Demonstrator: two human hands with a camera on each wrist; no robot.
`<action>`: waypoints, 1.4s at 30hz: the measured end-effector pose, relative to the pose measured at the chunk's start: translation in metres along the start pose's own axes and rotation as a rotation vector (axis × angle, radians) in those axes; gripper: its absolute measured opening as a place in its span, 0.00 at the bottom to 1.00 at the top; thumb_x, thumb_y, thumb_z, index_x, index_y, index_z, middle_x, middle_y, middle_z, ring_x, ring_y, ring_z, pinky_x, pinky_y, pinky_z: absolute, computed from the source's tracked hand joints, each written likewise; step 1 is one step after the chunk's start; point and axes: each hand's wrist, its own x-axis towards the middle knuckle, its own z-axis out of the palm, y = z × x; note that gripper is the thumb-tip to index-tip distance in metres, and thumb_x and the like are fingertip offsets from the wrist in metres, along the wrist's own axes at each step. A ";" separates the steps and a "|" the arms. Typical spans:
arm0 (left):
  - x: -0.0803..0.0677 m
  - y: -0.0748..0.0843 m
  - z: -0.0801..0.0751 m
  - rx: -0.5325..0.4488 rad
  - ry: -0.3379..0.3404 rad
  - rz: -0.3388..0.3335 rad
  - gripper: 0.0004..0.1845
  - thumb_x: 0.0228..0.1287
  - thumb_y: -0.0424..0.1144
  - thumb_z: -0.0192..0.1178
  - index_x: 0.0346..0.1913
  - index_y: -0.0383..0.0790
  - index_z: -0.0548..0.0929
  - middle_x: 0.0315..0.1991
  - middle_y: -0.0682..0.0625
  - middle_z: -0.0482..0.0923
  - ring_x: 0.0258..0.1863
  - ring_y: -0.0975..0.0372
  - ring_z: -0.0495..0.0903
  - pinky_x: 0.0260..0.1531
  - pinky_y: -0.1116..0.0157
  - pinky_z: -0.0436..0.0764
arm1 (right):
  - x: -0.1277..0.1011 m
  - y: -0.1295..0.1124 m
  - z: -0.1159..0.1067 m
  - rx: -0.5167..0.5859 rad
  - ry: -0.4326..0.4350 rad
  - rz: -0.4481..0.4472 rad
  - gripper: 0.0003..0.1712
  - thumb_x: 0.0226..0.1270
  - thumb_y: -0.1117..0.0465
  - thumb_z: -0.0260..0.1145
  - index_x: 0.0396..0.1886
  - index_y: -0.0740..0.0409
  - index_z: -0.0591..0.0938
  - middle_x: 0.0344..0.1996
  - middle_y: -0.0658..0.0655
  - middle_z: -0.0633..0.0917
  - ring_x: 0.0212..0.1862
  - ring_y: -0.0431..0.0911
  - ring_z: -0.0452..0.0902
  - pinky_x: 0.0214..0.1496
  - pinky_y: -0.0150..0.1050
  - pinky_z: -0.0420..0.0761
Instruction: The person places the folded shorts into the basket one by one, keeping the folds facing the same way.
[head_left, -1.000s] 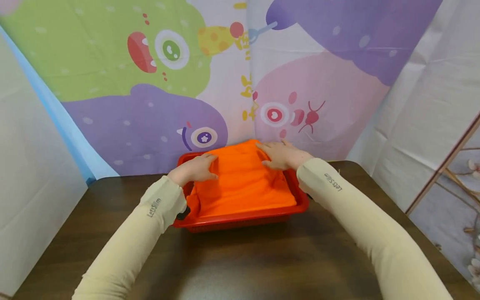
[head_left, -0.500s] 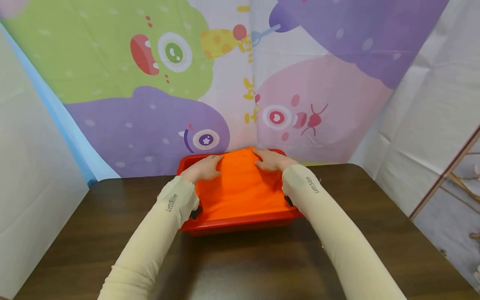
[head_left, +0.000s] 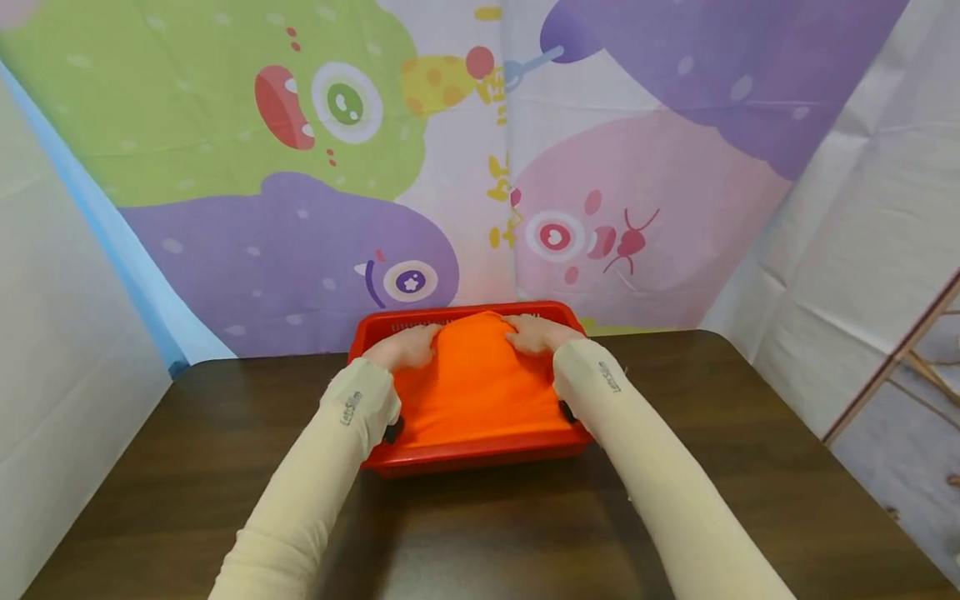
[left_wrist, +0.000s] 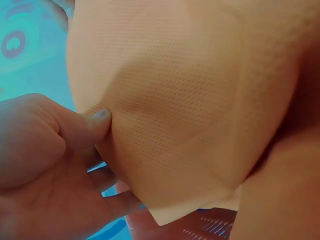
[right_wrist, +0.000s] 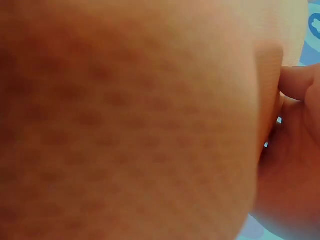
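Head view is showing both hands at the far edge of the orange cloth [head_left: 480, 383]: the left hand [head_left: 405, 348] is pinching it between thumb and curled fingers [left_wrist: 95, 125], and the right hand [head_left: 531, 333] is gripping it likewise. Between the two grips the cloth is bunching upward, while its smooth, fine-meshed body is lying back toward the wrists inside the red tray [head_left: 480, 452], on the dark table [head_left: 750, 467].

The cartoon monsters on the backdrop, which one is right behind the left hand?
The purple monster with one purple eye, low on the backdrop behind the left hand. The green one sits higher; the pink one is behind the right hand.
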 end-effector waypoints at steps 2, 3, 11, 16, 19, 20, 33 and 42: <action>0.001 -0.002 0.001 -0.028 -0.008 -0.005 0.25 0.67 0.30 0.41 0.67 0.33 0.57 0.65 0.38 0.61 0.64 0.48 0.60 0.66 0.53 0.53 | 0.002 0.001 0.000 0.003 -0.015 0.006 0.31 0.72 0.51 0.43 0.71 0.56 0.52 0.69 0.59 0.56 0.69 0.53 0.49 0.71 0.48 0.45; 0.002 -0.002 0.001 -0.042 -0.013 -0.005 0.25 0.67 0.30 0.40 0.67 0.33 0.58 0.64 0.38 0.61 0.64 0.49 0.60 0.66 0.53 0.53 | 0.003 0.001 0.001 0.004 -0.025 0.011 0.31 0.72 0.51 0.42 0.71 0.57 0.52 0.69 0.59 0.56 0.69 0.53 0.49 0.71 0.48 0.45; 0.005 -0.009 -0.003 -0.157 -0.039 -0.038 0.25 0.68 0.32 0.40 0.68 0.39 0.57 0.63 0.42 0.62 0.61 0.50 0.61 0.66 0.52 0.51 | 0.012 0.006 -0.002 0.000 -0.075 0.036 0.32 0.72 0.50 0.39 0.71 0.58 0.51 0.70 0.59 0.53 0.71 0.52 0.45 0.71 0.48 0.43; 0.004 -0.009 -0.004 -0.151 -0.029 -0.049 0.25 0.69 0.32 0.39 0.68 0.39 0.56 0.65 0.42 0.61 0.63 0.50 0.60 0.66 0.52 0.50 | 0.040 0.027 0.010 0.010 -0.027 -0.026 0.35 0.71 0.42 0.37 0.71 0.55 0.53 0.70 0.56 0.56 0.70 0.49 0.48 0.71 0.43 0.43; 0.005 -0.007 -0.004 -0.099 -0.004 -0.037 0.25 0.68 0.32 0.39 0.68 0.37 0.55 0.66 0.40 0.60 0.64 0.49 0.60 0.66 0.53 0.51 | 0.061 0.040 0.015 -0.004 -0.009 -0.025 0.36 0.70 0.40 0.38 0.70 0.54 0.54 0.69 0.56 0.57 0.69 0.49 0.49 0.71 0.43 0.44; 0.004 -0.006 -0.005 -0.092 0.000 -0.041 0.26 0.68 0.32 0.39 0.69 0.37 0.55 0.66 0.40 0.59 0.64 0.49 0.60 0.66 0.53 0.51 | 0.064 0.042 0.016 -0.002 0.002 -0.016 0.35 0.70 0.40 0.39 0.70 0.54 0.54 0.69 0.56 0.58 0.69 0.50 0.50 0.71 0.44 0.44; -0.045 -0.003 -0.030 -0.023 0.028 0.074 0.34 0.62 0.33 0.50 0.67 0.25 0.50 0.67 0.32 0.52 0.67 0.43 0.51 0.66 0.50 0.49 | -0.037 0.009 -0.025 -0.045 0.113 0.035 0.40 0.65 0.53 0.56 0.71 0.58 0.50 0.68 0.61 0.58 0.67 0.54 0.54 0.69 0.50 0.52; -0.091 -0.015 -0.009 -0.034 0.042 0.138 0.21 0.57 0.33 0.59 0.54 0.33 0.74 0.51 0.39 0.75 0.47 0.50 0.73 0.53 0.52 0.71 | -0.088 0.024 -0.002 -0.107 0.194 -0.113 0.41 0.59 0.52 0.62 0.69 0.56 0.56 0.66 0.59 0.62 0.67 0.55 0.55 0.68 0.57 0.45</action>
